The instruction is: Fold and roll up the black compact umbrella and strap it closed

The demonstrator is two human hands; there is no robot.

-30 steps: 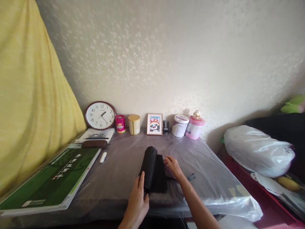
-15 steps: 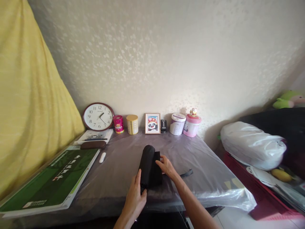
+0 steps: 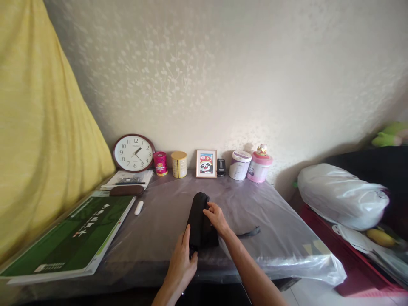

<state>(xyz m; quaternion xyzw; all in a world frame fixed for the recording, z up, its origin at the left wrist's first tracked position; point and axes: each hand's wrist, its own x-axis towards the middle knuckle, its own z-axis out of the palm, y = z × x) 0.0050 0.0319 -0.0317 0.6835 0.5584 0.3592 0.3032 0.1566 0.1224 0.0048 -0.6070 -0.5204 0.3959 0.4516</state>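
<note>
A black fabric roll (image 3: 198, 221) lies lengthwise on the table, with a flat flap (image 3: 210, 238) spreading from its right side. My left hand (image 3: 181, 259) grips the near end of the roll from the left, thumb and fingers around it. At the upper right side of the roll, my right hand (image 3: 217, 219) has its fingers closed on the flap's edge, drawn up against the roll. A dark strap (image 3: 250, 232) trails out on the tabletop, beyond my right wrist. What kind of article is rolled up cannot be told.
Plastic sheeting covers the table (image 3: 165, 204). To the left are a green book (image 3: 73, 238), a brown case (image 3: 126, 191) and a white stick (image 3: 139, 208). A clock (image 3: 134, 153), tins (image 3: 179, 165), a framed picture (image 3: 206, 164) and tubs (image 3: 240, 165) line the wall.
My right hand has shifted left and slightly up, bringing the flap's far edge against the roll. My left hand keeps its hold. The view has shifted slightly.
</note>
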